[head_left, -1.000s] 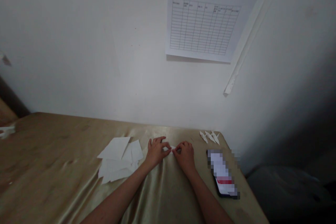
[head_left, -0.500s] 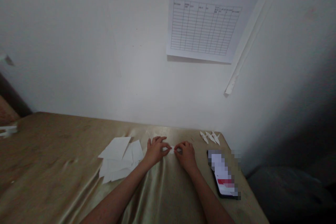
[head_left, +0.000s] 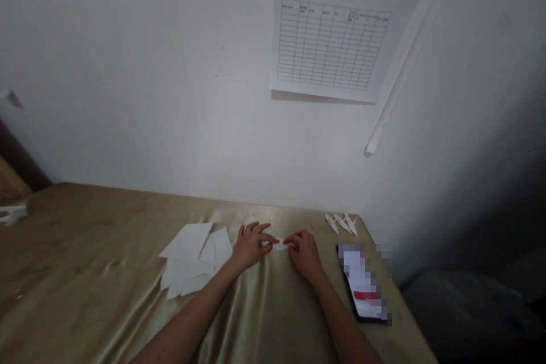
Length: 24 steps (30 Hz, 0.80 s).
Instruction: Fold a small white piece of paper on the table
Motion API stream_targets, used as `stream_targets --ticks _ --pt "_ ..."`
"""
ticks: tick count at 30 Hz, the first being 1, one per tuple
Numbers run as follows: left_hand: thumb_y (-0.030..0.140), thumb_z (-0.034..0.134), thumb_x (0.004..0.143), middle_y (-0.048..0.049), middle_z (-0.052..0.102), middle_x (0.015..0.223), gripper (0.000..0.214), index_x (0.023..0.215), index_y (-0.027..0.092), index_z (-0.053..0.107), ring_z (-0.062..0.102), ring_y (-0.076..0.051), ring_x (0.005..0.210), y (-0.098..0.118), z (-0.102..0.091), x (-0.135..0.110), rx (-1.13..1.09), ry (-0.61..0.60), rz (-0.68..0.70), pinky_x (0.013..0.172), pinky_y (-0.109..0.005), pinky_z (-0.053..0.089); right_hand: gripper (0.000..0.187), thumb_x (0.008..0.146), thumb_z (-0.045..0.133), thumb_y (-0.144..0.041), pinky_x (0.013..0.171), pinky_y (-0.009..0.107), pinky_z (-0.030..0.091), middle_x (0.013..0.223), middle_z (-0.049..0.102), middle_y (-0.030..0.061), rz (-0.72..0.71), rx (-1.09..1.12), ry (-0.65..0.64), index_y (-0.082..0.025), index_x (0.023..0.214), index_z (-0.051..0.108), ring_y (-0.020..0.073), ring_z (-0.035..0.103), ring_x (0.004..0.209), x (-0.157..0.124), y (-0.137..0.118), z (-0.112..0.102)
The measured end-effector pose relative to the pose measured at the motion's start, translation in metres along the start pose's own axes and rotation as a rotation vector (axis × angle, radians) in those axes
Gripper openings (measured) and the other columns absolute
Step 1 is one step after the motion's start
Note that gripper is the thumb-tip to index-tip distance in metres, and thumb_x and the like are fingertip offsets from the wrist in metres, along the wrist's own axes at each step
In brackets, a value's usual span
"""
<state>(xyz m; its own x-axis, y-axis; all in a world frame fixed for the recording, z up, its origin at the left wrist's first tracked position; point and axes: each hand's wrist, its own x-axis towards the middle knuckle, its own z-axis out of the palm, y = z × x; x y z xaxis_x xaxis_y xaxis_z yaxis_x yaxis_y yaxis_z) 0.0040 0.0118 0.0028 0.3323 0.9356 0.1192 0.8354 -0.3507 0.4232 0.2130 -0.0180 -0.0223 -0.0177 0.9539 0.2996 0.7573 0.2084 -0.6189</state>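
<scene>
A small folded piece of white paper (head_left: 280, 245) lies between my hands, low over the cloth-covered table. My left hand (head_left: 252, 245) pinches its left side between thumb and forefinger, the other fingers lifted and spread. On its right side, the thumb and forefinger of my right hand (head_left: 303, 249) close on the paper, with the rest of the fingers curled. Left of my left hand, loose white paper sheets (head_left: 187, 259) overlap in a pile. Three small folded paper shapes (head_left: 341, 224) with pointed ends rest in a row at the table's back right.
A phone (head_left: 362, 284) with a lit, blurred screen lies right of my right forearm. Gold-brown cloth (head_left: 98, 239) with creases covers the table, which meets a white wall behind. A printed grid sheet (head_left: 335, 40) hangs on the wall. Dark space falls off the right edge.
My fingertips have moved slightly apart, and more of the small folded paper shows between them. The paper pile, folded shapes and phone have stayed put.
</scene>
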Motion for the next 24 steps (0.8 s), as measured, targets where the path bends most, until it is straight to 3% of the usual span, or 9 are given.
stream_targets --ticks 5,14,20,24 --pt "0.044 0.077 0.083 0.0048 0.061 0.147 0.015 0.097 0.045 0.081 0.04 -0.036 0.145 0.006 0.002 -0.001 -0.027 0.042 -0.028 0.121 -0.068 0.015 0.011 0.085 0.071 -0.025 0.098 0.037 0.043 0.103 0.068 0.008 0.017 -0.047 0.05 -0.028 0.092 0.079 0.0265 0.059 0.106 -0.001 -0.007 0.003" --pt "0.037 0.077 0.084 0.0012 0.062 0.145 0.009 0.093 0.037 0.079 0.043 -0.033 0.143 0.021 0.003 -0.003 -0.001 0.073 -0.059 0.119 -0.071 0.016 0.009 0.084 0.075 -0.03 0.099 0.037 0.041 0.105 0.067 0.0077 0.064 -0.136 0.051 -0.026 0.092 0.075 0.0276 0.058 0.108 0.0 -0.017 0.004" --pt "0.034 0.075 0.084 0.0051 0.059 0.148 0.021 0.101 0.046 0.078 0.039 -0.036 0.145 0.012 -0.003 0.003 -0.012 -0.015 -0.066 0.117 -0.072 0.017 0.012 0.084 0.072 -0.022 0.099 0.034 0.041 0.106 0.067 0.0073 0.077 -0.091 0.01 -0.027 0.095 0.076 0.0261 0.058 0.108 0.002 -0.013 0.001" --pt "0.034 0.074 0.084 0.0059 0.058 0.149 0.028 0.108 0.048 0.076 0.04 -0.035 0.144 0.004 -0.001 0.005 -0.013 -0.01 -0.061 0.119 -0.069 0.017 0.017 0.083 0.07 -0.019 0.1 0.034 0.041 0.107 0.067 0.0075 0.081 -0.045 -0.009 -0.026 0.097 0.077 0.0254 0.058 0.109 0.002 -0.01 -0.001"
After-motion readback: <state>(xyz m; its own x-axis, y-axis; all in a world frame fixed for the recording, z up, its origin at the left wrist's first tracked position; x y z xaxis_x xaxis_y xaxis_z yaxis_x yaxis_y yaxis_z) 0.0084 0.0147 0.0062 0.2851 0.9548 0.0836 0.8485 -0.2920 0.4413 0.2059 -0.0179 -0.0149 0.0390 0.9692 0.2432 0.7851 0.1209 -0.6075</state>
